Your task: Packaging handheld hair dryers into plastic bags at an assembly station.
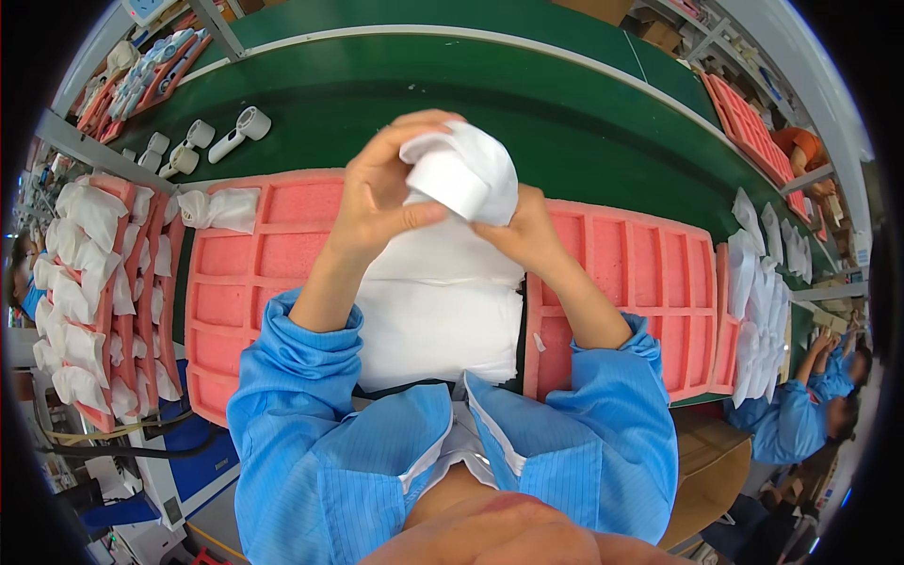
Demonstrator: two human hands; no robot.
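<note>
My left hand (pixel 386 188) curls round a white rounded part (pixel 452 186) from the left, thumb near its lower edge. White sheet material (pixel 492 169) wraps over the part's top and right side. My right hand (pixel 523 231) closes on the lower right of this bundle, its fingertips partly hidden. Just beneath lies a stack of thin white bags or sheets (pixel 438 330), between two pink foam trays. The left pink tray (pixel 221 301) bears a white wrapped item (pixel 221 209) in its far left corner. The right pink tray (pixel 650 209) shows bare compartments.
White round-headed handheld parts (pixel 250 124) lie on the green bench (pixel 320 94), far left. Stacked pink trays of wrapped items (pixel 80 254) stand left. More white wrapped items (pixel 753 292) are right, above a cardboard box (pixel 706 461). Co-workers (pixel 800 405) sit beyond.
</note>
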